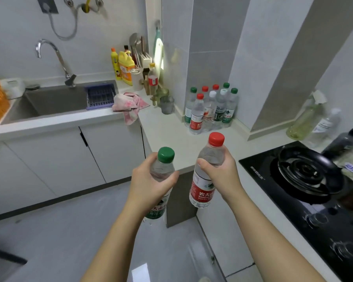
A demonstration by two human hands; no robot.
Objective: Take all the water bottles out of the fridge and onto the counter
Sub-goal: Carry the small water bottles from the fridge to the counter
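Observation:
My left hand point(149, 184) grips a green-capped water bottle point(164, 161) by its upper body, held upright over the floor just short of the counter edge. My right hand point(222, 171) grips a red-capped water bottle point(204, 188) with a red label, also upright, at the edge of the white counter point(167, 129). Several more water bottles point(211, 108) with red, green and white caps stand clustered in the counter's back corner against the tiled wall. The fridge is out of view.
A sink point(55, 102) with a tap lies at the left, a pink cloth point(128, 104) at its corner. Detergent bottles point(123, 67) and a glass point(167, 104) stand behind. A black gas hob point(306, 180) with bottles behind it fills the right.

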